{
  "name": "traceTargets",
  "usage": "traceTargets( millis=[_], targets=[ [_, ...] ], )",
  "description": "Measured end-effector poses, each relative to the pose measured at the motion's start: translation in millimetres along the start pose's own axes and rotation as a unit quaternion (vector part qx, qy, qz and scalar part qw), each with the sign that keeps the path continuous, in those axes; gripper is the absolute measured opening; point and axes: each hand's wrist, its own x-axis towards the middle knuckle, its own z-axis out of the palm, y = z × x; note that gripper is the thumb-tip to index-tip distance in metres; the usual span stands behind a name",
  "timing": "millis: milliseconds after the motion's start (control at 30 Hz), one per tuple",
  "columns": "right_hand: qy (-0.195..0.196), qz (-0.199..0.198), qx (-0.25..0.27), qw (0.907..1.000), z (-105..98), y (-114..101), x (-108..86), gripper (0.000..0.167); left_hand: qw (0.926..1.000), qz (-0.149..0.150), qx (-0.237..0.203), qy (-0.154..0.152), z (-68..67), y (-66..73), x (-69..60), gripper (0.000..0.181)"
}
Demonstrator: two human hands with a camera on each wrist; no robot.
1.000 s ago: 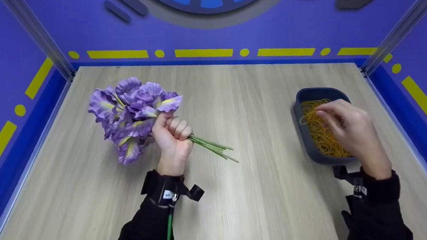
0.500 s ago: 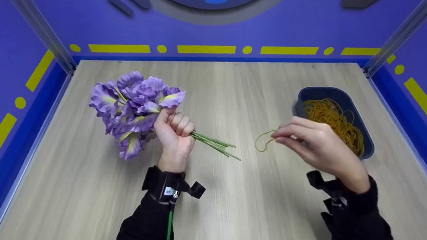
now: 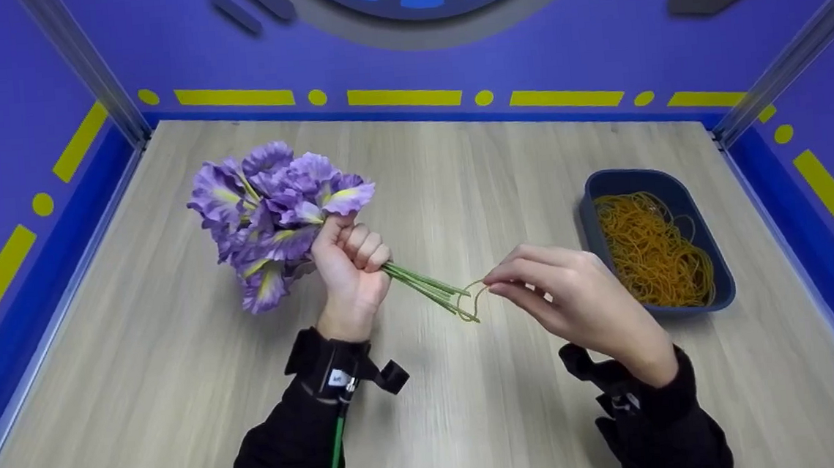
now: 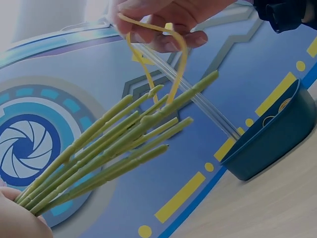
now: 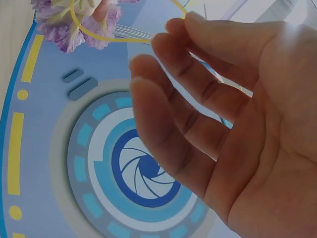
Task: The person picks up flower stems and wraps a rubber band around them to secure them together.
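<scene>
Head view: the L grip (image 3: 352, 271) was a tight fist round the green stems (image 3: 424, 285) of a bunch of purple flowers (image 3: 279, 207), thumb side up, palm side partly twd the camera. Its forearm ran in from 7 o'clock, wrist near straight. Blooms spread out at 10 o'clock of the fist; bare stem ends poked out at 4 o'clock. R grip (image 3: 576, 300) sat just past those ends, forearm slanting up from 5 o'clock, back of hand up, fingertips aimed at 9 o'clock. It was narrow: thumb + fingertips pinched a yellow rubber band (image 3: 475, 305), w/ the loop overlapping the stem ends. Both hands looked raised above the table (image 3: 467, 421). Dark blue tub (image 3: 594, 232) at 3 o'clock on the table, w/ a heap of rubber bands (image 3: 653, 254) inside.

L wrist view: fist at 8 o'clock, stems fanning twd 2 o'clock. R fingers at 12 o'clock, band hanging open from them, its lower part at the stem tips; couldn't tell if it went round any. Tub at 3 o'clock.

R wrist view: palm faced the camera from 3 o'clock, thumb + index closed up on the band nr 12 o'clock, other fingers loosely bent twd 10 o'clock. Flowers at 11 o'clock, partly cut off.
</scene>
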Motion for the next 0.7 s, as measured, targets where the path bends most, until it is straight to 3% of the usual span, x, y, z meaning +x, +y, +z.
traceTargets(
  millis=[400, 700],
  targets=[
    [0.013, -0.013, 0.019, 0.9997, 20, 3, 7.1, 0.009, 0.9993, -0.007, 0.034, 0.013, -6.2, -14.0, 0.2, 0.042],
    [0.032, -0.012, 0.039, 0.9987, 29, 2, 9.8, 0.010, 0.9944, -0.016, 0.095, 0.042, -8.6, -30.1, -3.0, 0.044]
  ],
)
